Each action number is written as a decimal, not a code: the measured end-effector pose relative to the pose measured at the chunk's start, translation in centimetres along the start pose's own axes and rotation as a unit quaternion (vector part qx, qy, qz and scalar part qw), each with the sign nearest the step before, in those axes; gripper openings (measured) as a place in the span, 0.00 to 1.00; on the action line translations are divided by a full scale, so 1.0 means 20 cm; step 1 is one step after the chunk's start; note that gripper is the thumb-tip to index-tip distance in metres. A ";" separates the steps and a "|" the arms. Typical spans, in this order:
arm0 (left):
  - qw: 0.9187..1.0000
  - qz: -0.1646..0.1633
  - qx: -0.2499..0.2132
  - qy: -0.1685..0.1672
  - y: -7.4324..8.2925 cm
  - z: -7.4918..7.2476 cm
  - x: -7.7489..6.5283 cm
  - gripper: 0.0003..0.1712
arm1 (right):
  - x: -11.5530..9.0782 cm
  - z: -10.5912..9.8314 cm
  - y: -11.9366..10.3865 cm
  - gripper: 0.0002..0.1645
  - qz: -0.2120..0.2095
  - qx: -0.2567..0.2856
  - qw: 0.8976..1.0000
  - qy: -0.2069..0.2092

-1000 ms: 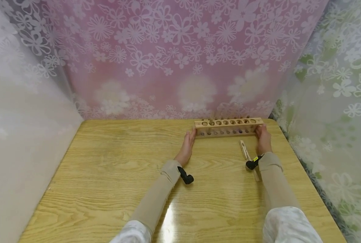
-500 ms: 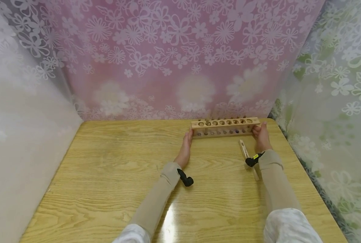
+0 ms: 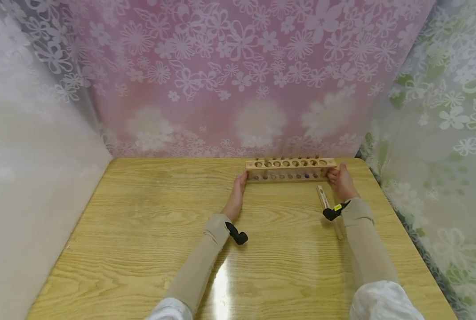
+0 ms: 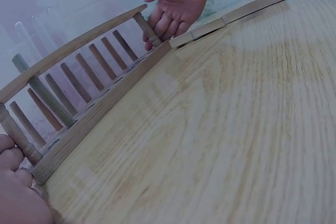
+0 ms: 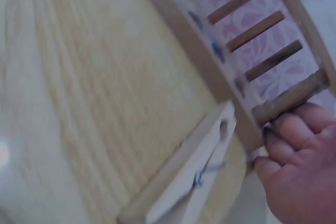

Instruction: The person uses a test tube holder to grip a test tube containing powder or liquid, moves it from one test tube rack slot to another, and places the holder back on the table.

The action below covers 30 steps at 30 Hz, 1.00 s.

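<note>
A wooden test tube rack (image 3: 291, 164) stands upright near the table's back edge, with a row of round holes in its top bar and several pegs behind. One tube-like piece (image 4: 50, 99) passes through a hole near its left end. My left hand (image 3: 234, 198) holds the rack's left end, its fingers (image 4: 9, 157) bent against the end post and their tips hidden. At the other end, my right hand (image 5: 307, 166) grips the turned right post with curled fingers. A wooden test tube clamp (image 5: 197, 169) with a metal spring lies beside the right hand, untouched.
The wood-grain table (image 3: 150, 249) spreads in front of the rack and to its left. A pink flowered curtain (image 3: 222, 89) hangs close behind the back edge. Pale sheets enclose both sides. The clamp's long handle (image 3: 338, 230) points toward the table's front.
The rack has slid left along the back of the table, with both hands on its ends. The clamp has stayed in place, so the rack's right end now sits nearer above it.
</note>
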<state>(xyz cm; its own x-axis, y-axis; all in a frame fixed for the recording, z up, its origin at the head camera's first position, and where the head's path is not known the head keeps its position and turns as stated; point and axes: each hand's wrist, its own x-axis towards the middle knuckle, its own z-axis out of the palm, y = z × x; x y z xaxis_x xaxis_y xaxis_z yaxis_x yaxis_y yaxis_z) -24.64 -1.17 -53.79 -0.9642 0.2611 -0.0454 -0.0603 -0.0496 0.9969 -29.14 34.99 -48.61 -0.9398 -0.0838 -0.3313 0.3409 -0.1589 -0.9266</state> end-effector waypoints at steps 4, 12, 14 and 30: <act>1.000 -0.006 0.000 0.003 0.03 -0.04 -0.02 0.45 | -0.01 0.03 -0.01 0.37 -0.020 0.040 0.999 -0.028; 1.000 -0.008 -0.004 0.026 0.00 -0.12 -0.03 0.43 | -0.05 0.18 -0.02 0.37 -0.046 -0.001 0.999 -0.022; 0.999 -0.006 -0.008 0.031 0.00 -0.13 -0.03 0.43 | -0.04 0.20 -0.01 0.37 -0.045 -0.001 0.999 -0.019; 0.999 0.003 -0.014 0.048 0.02 -0.24 -0.06 0.41 | 0.02 0.31 0.04 0.36 -0.007 -0.093 0.992 0.085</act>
<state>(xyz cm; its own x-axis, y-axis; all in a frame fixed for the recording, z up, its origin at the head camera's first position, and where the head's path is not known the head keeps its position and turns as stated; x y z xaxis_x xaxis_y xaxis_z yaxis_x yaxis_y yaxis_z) -24.80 -6.18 -53.74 -0.9848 0.1674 -0.0465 -0.0604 -0.0789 0.9951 -29.11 28.79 -48.47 -0.9406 0.0869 -0.3282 0.3315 0.0260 -0.9431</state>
